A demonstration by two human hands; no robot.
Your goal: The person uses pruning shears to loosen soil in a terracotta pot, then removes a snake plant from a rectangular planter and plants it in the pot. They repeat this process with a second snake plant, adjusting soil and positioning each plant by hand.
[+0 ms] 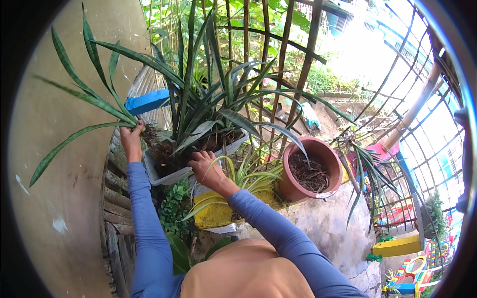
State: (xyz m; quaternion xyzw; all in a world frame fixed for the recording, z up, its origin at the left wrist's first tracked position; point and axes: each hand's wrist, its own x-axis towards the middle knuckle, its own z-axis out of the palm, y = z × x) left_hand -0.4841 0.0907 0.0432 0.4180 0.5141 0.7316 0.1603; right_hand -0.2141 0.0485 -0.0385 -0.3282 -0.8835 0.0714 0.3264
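My left hand grips a snake plant shoot by its base. Its long leaves fan out to the upper left, and dark roots with soil dangle from its lower end, over the left end of a pale rectangular planter. In that planter stands a dense clump of snake plants in dark, fibrous soil. My right hand is at the planter's front rim, fingers bent over it onto the soil; leaves and shade partly hide the fingertips.
A terracotta-coloured pot with soil stands to the right on a yellow-edged concrete ledge. A spider plant grows between pot and planter. Behind rises a bamboo lattice fence. Left is a plain wall; a hanging plant is at right.
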